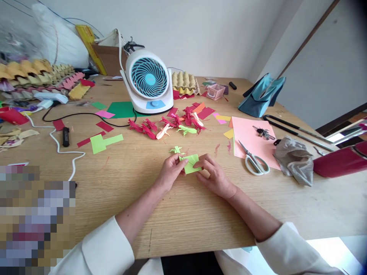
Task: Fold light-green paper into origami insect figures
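A small light-green paper square (191,164) with crease lines is between my two hands above the wooden table. My left hand (172,170) pinches its left edge between thumb and fingers. On the other side, the curled fingers of my right hand (213,173) close on the right edge. Just beyond the paper lies a small green folded figure (177,149). Farther back sit several red folded figures (149,128), a larger green one (187,130) and a cream one (163,131).
A white fan (150,80) stands at the back. Scissors (256,162) lie partly on pink paper (252,137) at the right, near a grey cloth (295,158) and a red bottle (341,160). Green scraps (99,143), a black marker (65,136) and a white cable (59,147) are left.
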Motion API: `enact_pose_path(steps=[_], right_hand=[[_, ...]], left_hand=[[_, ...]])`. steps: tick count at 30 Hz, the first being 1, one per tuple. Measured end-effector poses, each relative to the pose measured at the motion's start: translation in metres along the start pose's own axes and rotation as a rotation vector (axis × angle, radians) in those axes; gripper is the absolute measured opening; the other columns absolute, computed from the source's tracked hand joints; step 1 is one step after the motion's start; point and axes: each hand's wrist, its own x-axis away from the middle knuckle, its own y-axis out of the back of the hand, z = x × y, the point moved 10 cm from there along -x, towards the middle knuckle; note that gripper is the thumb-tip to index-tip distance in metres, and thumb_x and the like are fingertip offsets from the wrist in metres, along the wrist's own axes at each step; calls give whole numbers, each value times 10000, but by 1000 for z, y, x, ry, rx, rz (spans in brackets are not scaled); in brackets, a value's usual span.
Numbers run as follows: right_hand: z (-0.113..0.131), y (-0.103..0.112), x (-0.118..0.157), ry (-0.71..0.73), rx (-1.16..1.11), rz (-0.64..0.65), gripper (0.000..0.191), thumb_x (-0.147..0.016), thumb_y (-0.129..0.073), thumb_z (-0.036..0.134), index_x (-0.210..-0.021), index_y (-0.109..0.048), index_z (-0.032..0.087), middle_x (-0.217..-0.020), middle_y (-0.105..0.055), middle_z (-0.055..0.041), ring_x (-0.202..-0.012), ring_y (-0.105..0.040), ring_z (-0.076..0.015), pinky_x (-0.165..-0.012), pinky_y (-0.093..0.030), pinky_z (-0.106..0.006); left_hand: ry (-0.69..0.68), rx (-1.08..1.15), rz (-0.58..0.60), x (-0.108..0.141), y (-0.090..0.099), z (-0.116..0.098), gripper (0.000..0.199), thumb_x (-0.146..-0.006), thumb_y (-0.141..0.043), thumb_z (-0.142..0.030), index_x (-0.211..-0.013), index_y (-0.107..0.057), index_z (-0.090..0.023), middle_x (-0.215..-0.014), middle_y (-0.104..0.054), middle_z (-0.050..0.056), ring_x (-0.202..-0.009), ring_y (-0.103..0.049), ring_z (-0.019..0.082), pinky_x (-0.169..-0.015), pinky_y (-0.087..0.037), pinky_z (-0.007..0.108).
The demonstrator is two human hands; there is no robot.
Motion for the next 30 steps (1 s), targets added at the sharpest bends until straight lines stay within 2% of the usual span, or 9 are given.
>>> enact_pose_path(steps=[6,11,16,18,20,23,25,27,30], right_hand=[[2,1,0,19,34,-2,248,-868,-559,76,-1063,-570,229,-1032,-518,-80,-965,-559,-201,-804,-519,-343],[-1,10,0,8,3,-99,189,-887,-534,84,-1011,-568,222,-990,-540,-69,-944,-567,-193,-801,-518,-348],[-22,22,2,-163,-171,-239,73,-912,-559,175,-960,-580,226,-1069,-571,-85,-1012,-573,-198,-786,-523,-334],[-33,24,4,-244,-275,-288,36,-919,-584,253,-932,-587,220,-1160,-571,-105,-1120,-555,-216,-808,-523,-333],[-44,24,6,-324,-370,-327,123,-910,-615,330,-890,-594,211,-1205,-574,-113,-1160,-543,-222,-811,-522,-323],[-59,17,10,-456,-542,-344,225,-869,-668,415,-867,-588,205,-1014,-626,-71,-908,-608,-168,-740,-524,-293],[-65,8,12,-532,-659,-331,286,-831,-702,458,-866,-578,204,-843,-603,-21,-720,-582,-128,-675,-524,-279],[-69,1,13,-587,-736,-317,336,-794,-727,491,-851,-565,203,-764,-567,4,-645,-553,-115,-621,-523,-269],[-68,-11,14,-631,-807,-271,390,-747,-761,505,-887,-538,216,-765,-566,13,-629,-548,-117,-572,-521,-261]], left_hand=[[56,55,10,1,-2,7,402,-636,-812,-461,-811,-610,-160,-700,-628,-17,-589,-545,98,-478,-459,191],[16,103,93,3,-10,1,429,-646,-824,-430,-900,-595,-171,-782,-633,-13,-631,-558,95,-523,-493,198],[-24,220,220,6,-19,-7,350,-762,-722,-408,-989,-584,-181,-863,-663,25,-765,-623,130,-684,-529,248],[-63,196,209,6,-17,-10,318,-760,-709,-331,-1004,-572,-180,-881,-676,35,-809,-628,138,-757,-516,264],[-117,104,156,5,-13,-14,300,-747,-706,-256,-999,-563,-178,-860,-669,27,-804,-615,133,-773,-496,257],[-216,-24,36,3,-4,-20,304,-717,-730,-218,-968,-561,-187,-818,-619,-7,-768,-578,113,-744,-474,224],[-251,-79,5,1,-1,-21,319,-696,-756,-234,-956,-576,-187,-875,-618,3,-787,-573,114,-743,-474,217],[-245,-116,25,-1,-2,-18,323,-695,-766,-266,-957,-597,-182,-903,-634,19,-805,-587,128,-761,-482,231],[-213,-115,56,-3,-3,-11,303,-709,-757,-296,-946,-614,-174,-857,-648,17,-808,-609,146,-783,-491,253]])
